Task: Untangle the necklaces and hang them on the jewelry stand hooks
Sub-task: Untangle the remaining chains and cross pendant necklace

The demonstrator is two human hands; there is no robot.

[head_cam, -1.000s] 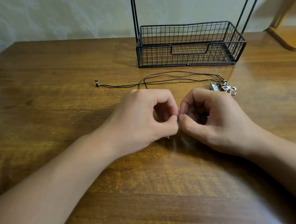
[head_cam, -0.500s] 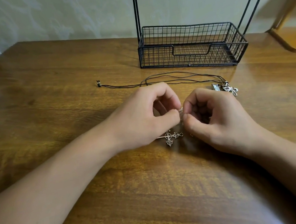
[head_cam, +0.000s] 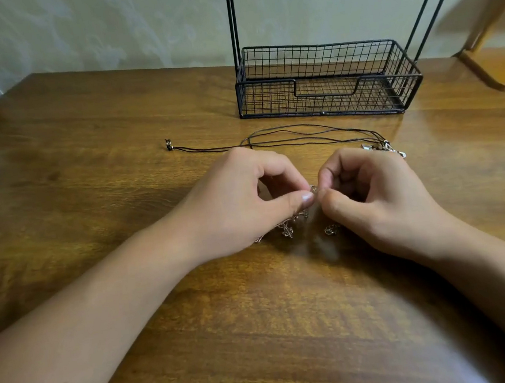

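Since a moment earlier the silver chain (head_cam: 293, 221) had been drawn out from under the hands: a second ago none of it showed, then a cross-shaped pendant appeared below the left thumb, and now chain links, the pendant (head_cam: 286, 230) and a small clasp-like bit (head_cam: 330, 230) lay spread on the worktop (head_cam: 109, 139) between and just below the two hands. The left hand (head_cam: 246, 205) pinched the chain between thumb and forefinger, fingers curled. The right hand (head_cam: 374, 197) pinched the same spot from the other side, its fingertips touching or nearly touching the left's. A blur below the pinch suggested the chain was swinging or being tugged. I judged this to be the knot loosening, so untangling was under way but nothing had been hung.

The cord necklace (head_cam: 301, 135) lay on the worktop beyond the hands, well short of the stand (head_cam: 327, 85). Its long axis ran left to right, roughly parallel to the stand's basket front: the small end fitting (head_cam: 169, 144) pointed left, and the pendant end (head_cam: 390, 147) lay to the right, partly hidden behind the right hand. The chain had no clear axis yet; it sat bunched, trailing toward the left wrist. The stand's hooks were out of view above.
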